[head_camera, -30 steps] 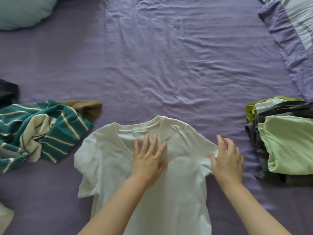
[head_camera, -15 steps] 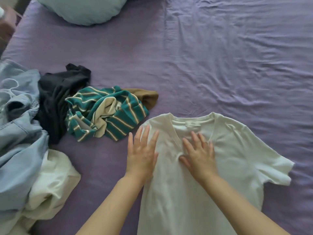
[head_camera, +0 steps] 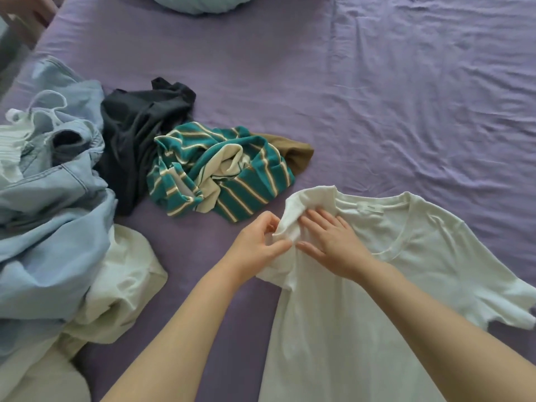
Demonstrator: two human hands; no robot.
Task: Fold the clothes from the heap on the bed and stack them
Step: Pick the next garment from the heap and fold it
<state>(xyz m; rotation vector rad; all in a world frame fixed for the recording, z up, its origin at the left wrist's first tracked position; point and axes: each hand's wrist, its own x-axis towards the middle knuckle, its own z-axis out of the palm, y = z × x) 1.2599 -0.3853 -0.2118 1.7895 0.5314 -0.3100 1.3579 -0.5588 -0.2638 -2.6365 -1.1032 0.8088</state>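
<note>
You are early on this white T-shirt (head_camera: 377, 285): it lies flat on the purple bed (head_camera: 377, 97), collar away from you, long axis toward you. Your left hand (head_camera: 256, 246) pinches its sleeve and your right hand (head_camera: 333, 242) presses flat. The heap (head_camera: 87, 184) at left waits unfolded.

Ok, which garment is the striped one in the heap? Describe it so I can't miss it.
On the purple bed sheet, look left of the white T-shirt that lies flat. The striped top is crumpled between the dark grey garment and a brown garment. It alone is teal with cream stripes.
</note>
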